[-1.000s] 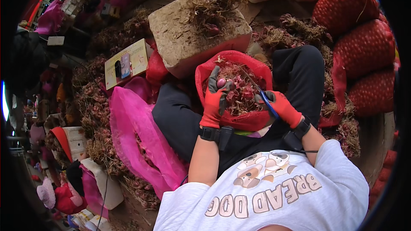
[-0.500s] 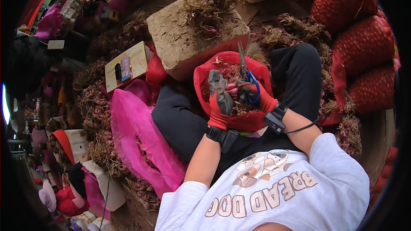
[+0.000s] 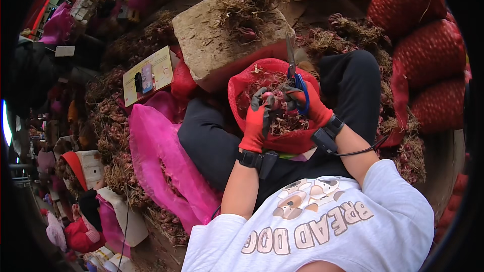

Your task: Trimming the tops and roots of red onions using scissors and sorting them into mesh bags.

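Note:
My left hand (image 3: 257, 119), in a red glove with grey palm and fingertips, is closed on a small reddish shallot (image 3: 267, 95). Beside it, my right hand (image 3: 314, 105) wears a matching glove and grips scissors (image 3: 302, 86) with blue handles. Their blades point away from me, above the far rim of the bag, and look nearly together. Both hands are over an open red mesh bag (image 3: 235, 90) between my legs. Dry stalks and shallots (image 3: 288, 125) lie inside it. My right fingertips come close to the shallot; whether they touch it I cannot tell.
A pale foam block (image 3: 201, 45) topped with a shallot bunch (image 3: 249, 5) stands beyond the bag. Full red net sacks (image 3: 428, 55) are stacked at right. Left are a box (image 3: 164, 68) bearing a phone (image 3: 146, 78), a pink mesh bag (image 3: 161, 161) and heaped shallots (image 3: 108, 136).
My left hand has turned and its fingers have curled in around the shallot. The scissors have swung more upright, and their blades look closer together.

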